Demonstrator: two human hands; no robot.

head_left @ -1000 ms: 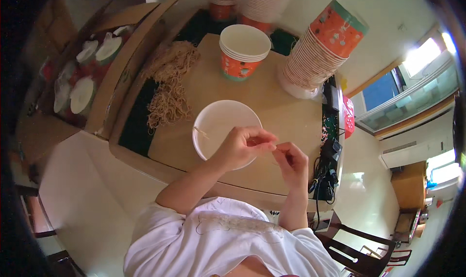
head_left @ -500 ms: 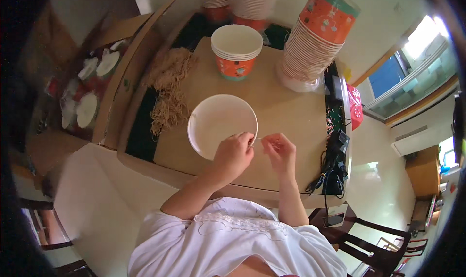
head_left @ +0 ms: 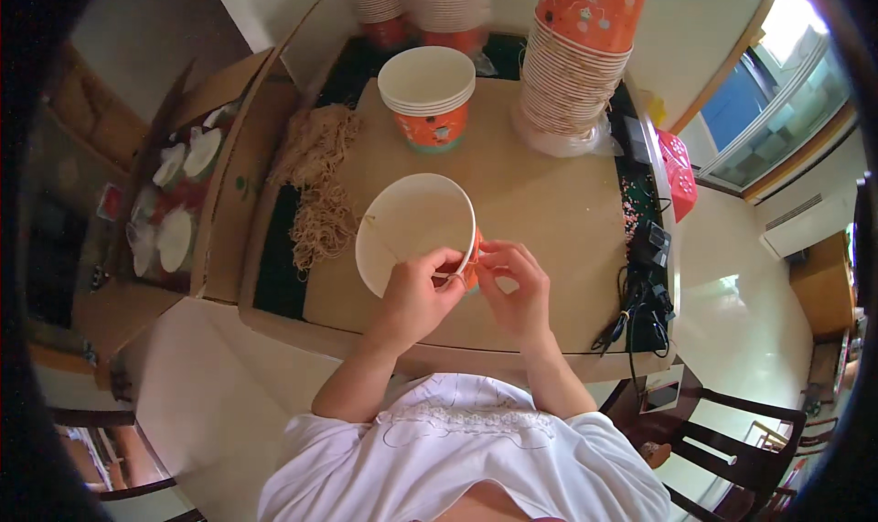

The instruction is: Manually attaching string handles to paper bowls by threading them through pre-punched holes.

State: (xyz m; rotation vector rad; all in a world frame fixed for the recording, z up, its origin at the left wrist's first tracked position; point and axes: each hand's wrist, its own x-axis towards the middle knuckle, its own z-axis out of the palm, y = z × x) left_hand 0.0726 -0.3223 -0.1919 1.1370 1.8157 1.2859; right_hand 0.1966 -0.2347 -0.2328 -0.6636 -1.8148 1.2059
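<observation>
Paper tub [head_left: 416, 215], mouth up, on brown board [head_left: 562, 238] near front of counter [head_left: 288, 330]; open carton [head_left: 224, 220] at left, tall tub stack [head_left: 574, 83] back right, twine heap [head_left: 320, 179] left of tub, short tub stack [head_left: 430, 124] behind; left hand [head_left: 416, 298] at near-right rim, right hand [head_left: 517, 289] by orange outer wall, each grip drawn close, can't tell if pinching anything; thin strand [head_left: 370, 218] inside tub
</observation>
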